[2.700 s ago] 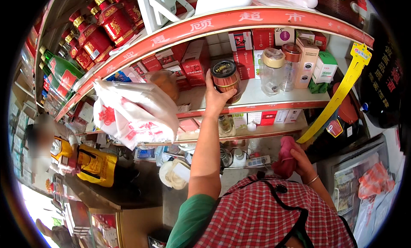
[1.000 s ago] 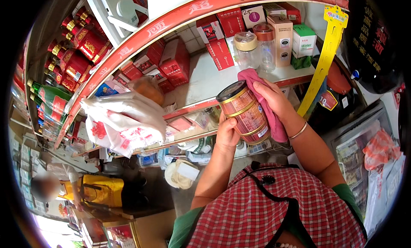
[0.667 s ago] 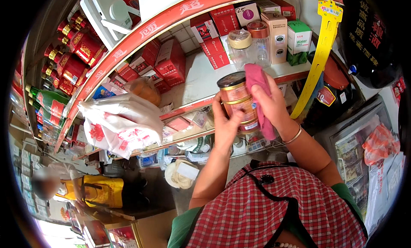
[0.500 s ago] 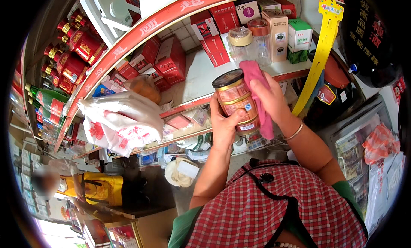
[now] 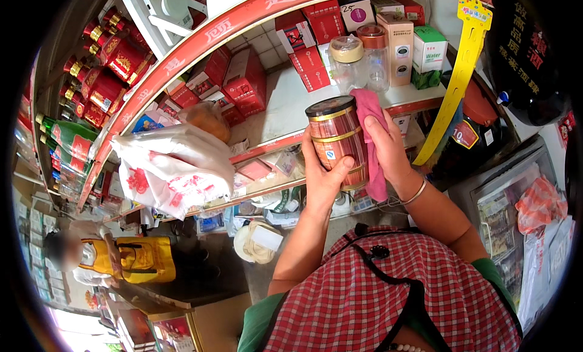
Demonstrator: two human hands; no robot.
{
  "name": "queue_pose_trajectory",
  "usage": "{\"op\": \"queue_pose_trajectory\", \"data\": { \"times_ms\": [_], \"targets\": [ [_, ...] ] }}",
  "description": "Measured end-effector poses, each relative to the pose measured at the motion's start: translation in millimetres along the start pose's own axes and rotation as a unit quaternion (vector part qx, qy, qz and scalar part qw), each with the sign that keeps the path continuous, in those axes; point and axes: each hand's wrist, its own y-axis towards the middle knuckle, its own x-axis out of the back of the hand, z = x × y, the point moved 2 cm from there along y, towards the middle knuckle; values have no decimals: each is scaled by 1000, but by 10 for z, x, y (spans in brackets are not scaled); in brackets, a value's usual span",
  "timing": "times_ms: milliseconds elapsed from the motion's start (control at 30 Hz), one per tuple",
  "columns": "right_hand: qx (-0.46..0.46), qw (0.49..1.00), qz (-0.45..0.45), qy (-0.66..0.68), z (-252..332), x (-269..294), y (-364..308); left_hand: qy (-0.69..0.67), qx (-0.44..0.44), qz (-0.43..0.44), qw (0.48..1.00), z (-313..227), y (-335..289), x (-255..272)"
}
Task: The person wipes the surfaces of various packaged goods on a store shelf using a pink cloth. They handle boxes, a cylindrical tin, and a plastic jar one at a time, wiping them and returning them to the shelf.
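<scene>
In front of my chest a barrel-shaped canister (image 5: 344,143), reddish brown with gold bands and a black lid, is held slightly tilted. My left hand (image 5: 325,176) wraps its left side, the thumb lying across the front. A pink cloth (image 5: 371,133) is pressed to the canister's right side by my right hand (image 5: 390,150), whose fingers are partly hidden behind cloth and canister. Just beyond, on the white shelf (image 5: 282,112), stand two clear jars: one with a beige lid (image 5: 347,63), one with a brown lid (image 5: 376,57).
Red boxes (image 5: 245,82) line the shelf, with a green-and-white box (image 5: 429,55) at its right. A white plastic bag (image 5: 173,170) hangs at the left. A yellow hanging strip (image 5: 454,85) drops on the right. A person in a yellow apron (image 5: 143,259) stands at lower left.
The canister has turned in my left hand, so another part of its label faces me. Both hands have shifted slightly right in the picture. The other person's arms have moved.
</scene>
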Motion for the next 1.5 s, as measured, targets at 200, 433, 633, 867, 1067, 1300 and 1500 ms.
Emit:
{"op": "queue_pose_trajectory", "data": {
  "times_ms": [200,433,633,867,1067,1300,1500],
  "targets": [
    [-204,922,92,315,-288,68,-17,-229,86,64,968,-102,-19,-29],
    [-155,961,10,228,-51,75,-15,-14,21,3,1000,-149,25,3],
    [-53,991,-13,125,-8,61,-62,-16,-24,4,1000,-139,-42,-129],
    [-102,981,4,168,10,73,-44,-154,91,17,984,-89,7,-100],
    [45,998,-12,39,74,32,-115,-88,58,18,994,-60,9,-46],
    [-84,987,18,138,-65,85,-28,-206,94,21,974,-25,18,-48],
    [-82,992,2,99,-114,187,5,-237,86,49,966,-15,-17,-90]
  ]
}}
